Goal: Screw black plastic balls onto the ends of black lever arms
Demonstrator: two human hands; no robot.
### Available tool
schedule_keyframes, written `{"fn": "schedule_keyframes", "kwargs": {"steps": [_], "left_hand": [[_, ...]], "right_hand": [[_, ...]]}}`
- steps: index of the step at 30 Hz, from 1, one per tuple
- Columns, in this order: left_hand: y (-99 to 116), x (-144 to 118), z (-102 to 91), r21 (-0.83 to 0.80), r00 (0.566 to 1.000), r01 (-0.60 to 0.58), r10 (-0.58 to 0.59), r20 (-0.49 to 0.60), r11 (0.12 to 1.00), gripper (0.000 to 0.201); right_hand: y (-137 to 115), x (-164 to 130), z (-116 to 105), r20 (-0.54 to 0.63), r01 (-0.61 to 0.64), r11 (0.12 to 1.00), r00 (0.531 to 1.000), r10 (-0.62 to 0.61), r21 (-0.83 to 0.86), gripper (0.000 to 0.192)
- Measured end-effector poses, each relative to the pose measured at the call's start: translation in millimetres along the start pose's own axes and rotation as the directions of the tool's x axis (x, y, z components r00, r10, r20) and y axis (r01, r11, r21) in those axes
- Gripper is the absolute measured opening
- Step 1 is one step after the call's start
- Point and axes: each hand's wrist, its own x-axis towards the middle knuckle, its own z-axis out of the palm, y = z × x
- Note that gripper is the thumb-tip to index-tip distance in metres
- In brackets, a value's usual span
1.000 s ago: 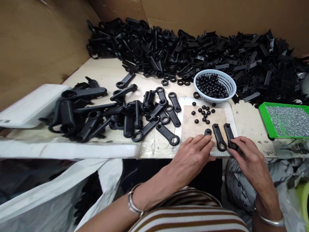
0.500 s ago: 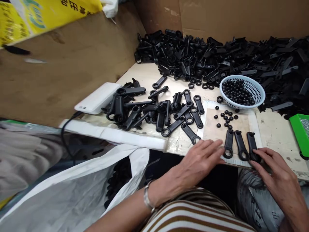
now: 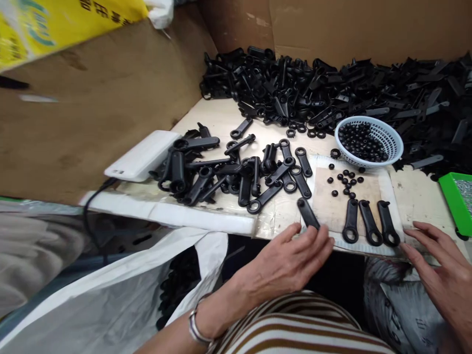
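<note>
Resting at the near edge of the desk (image 3: pixel 416 196), the left hand (image 3: pixel 287 260) lies palm-down with its fingers (image 3: pixel 313 241) laid over the near end of one black lever (image 3: pixel 308 213), which lies flat at a slant on the left edge of the brown pad (image 3: pixel 339 206); a flat press or a light pinch, cannot tell which. Right hand (image 3: pixel 442 265) holds nothing, fingers loosely spread, tips just beside the rightmost of three levers (image 3: pixel 368 222). Those three lie side by side, ring ends toward the person (a neat row, probably so each can be worked in turn). Loose black beads (image 3: pixel 344 181) sit on the pad's far part, near the white basket (image 3: pixel 391 147) holding more of them, within easy reach. More levers (image 3: pixel 236 169) are scattered left of the pad, a big heap (image 3: pixel 332 88) behind. Green tray (image 3: pixel 452 194) at right edge, contents mostly cut off. Yellow bag (image 3: pixel 66 24) top left carries print, too blurred to read. White box (image 3: pixel 142 155) has a small label, unreadable.
</note>
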Motion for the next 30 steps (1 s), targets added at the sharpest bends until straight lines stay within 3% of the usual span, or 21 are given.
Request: {"fn": "schedule_keyframes", "kwargs": {"steps": [3,9,18,22,24,26,28,30], "left_hand": [[2.4,13.1,4.6,-0.081,0.994,-0.107,0.108,0.013,0.991,0.03],[-0.4,30.6,19.5,-0.157,0.992,-0.122,0.128,0.024,0.98,0.03],[-2.5,26.7,16.4,-0.322,1.0,-0.018,0.016,-0.008,0.947,0.029],[-16.3,17.1,12.7,-0.188,0.99,0.123,-0.133,-0.043,0.974,0.031],[-26.3,17.0,11.4,-0.059,0.974,0.227,-0.227,0.015,0.972,0.032],[-36.1,21.2,13.1,0.041,0.951,0.273,-0.276,0.14,0.961,0.033],[-44.1,26.9,18.0,0.074,0.928,0.267,-0.277,0.25,0.961,0.032],[-49.6,30.7,23.8,0.06,0.931,0.233,-0.24,0.276,0.971,0.026]], "right_hand": [[-6.9,3.8,-0.2,-0.022,0.022,1.0,1.0,-0.022,0.017,0.025],[-10.1,4.7,-0.7,-0.014,0.017,1.0,1.0,-0.017,0.002,0.022],[-13.2,8.7,3.0,0.001,0.081,0.996,0.997,-0.082,0.043,0.022],[-7.1,6.1,4.7,-0.023,0.077,0.996,0.997,-0.077,0.038,0.023],[-5.1,5.1,5.3,-0.02,0.076,0.996,0.997,-0.075,0.037,0.023],[-6.2,4.9,4.7,-0.016,0.079,0.996,0.997,-0.078,0.033,0.022],[-10.7,6.1,2.8,-0.018,0.097,0.995,0.995,-0.096,0.034,0.022],[-17.6,10.3,0.1,-0.024,0.137,0.989,0.99,-0.136,0.05,0.023]]}}
